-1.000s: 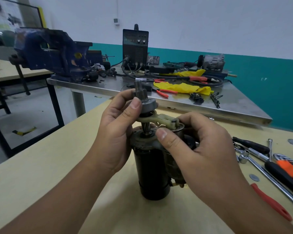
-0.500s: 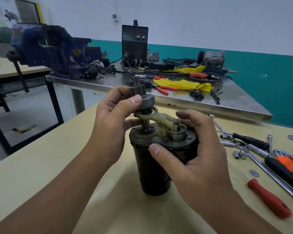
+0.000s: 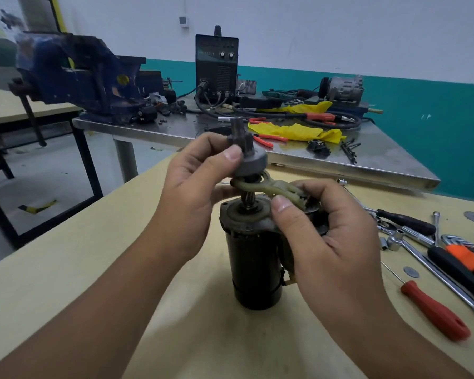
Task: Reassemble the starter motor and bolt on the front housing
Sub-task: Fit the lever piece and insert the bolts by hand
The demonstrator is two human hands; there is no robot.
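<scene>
Your right hand (image 3: 331, 236), now pinching the fork (image 3: 281, 188), hides the solenoid, while your left hand (image 3: 192, 192) still grips the pinion (image 3: 248, 157) above the motor (image 3: 253, 266).

Starter motor body (image 3: 253, 272): black metal can, smooth, faint sheen. End plate (image 3: 244, 220): dull grey cast metal, grimy and rough. Pinion gear (image 3: 246, 154): matt grey metal, worn. Shift fork (image 3: 279, 188): cream plastic, yellowed, smeared with grease. Workbench top (image 3: 66, 269): pale wood-look board, matt, smooth. Rear table (image 3: 367, 160): brushed steel, reflective. Vise (image 3: 74, 77): blue-painted metal, chipped (rust showing through). Rag (image 3: 296, 131): yellow cloth, crumpled. Screwdriver handle (image 3: 435, 310): red plastic, slightly glossy. Ratchet and sockets (image 3: 405, 236): bright chromed metal.
</scene>
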